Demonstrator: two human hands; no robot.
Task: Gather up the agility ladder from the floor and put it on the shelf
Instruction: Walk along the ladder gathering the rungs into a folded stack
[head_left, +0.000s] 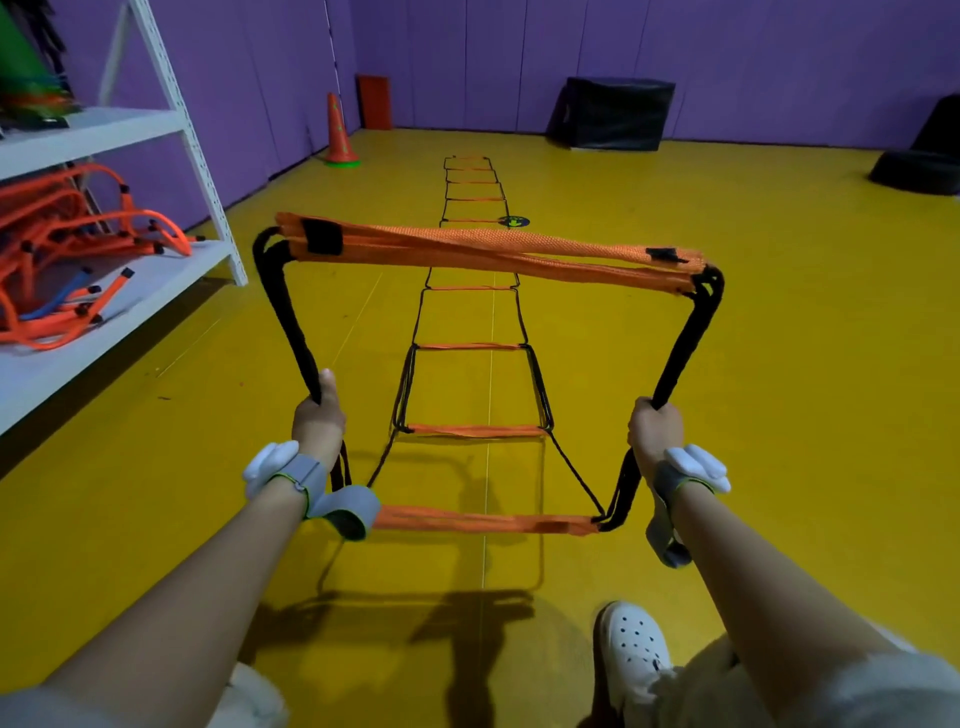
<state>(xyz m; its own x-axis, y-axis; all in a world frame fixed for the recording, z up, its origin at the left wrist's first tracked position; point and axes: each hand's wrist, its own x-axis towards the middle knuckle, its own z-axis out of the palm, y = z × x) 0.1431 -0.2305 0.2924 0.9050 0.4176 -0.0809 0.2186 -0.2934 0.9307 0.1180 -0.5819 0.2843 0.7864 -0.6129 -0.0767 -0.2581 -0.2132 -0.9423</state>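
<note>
The agility ladder (470, 345) has orange rungs and black side straps and runs away from me along the yellow floor. My left hand (318, 415) grips the left black strap and my right hand (655, 428) grips the right one. Between them, several gathered orange rungs (488, 249) are held up in a bunch at arm's length. More rungs hang slack below my wrists, and the far part still lies flat on the floor. The white metal shelf (156, 275) stands to my left.
The shelf holds orange hurdles (78, 244) on its lower board. An orange cone (340, 132) stands by the purple wall. Black padded blocks (613, 111) and a dark round object (917, 171) sit at the far right. My white shoe (631, 649) is below.
</note>
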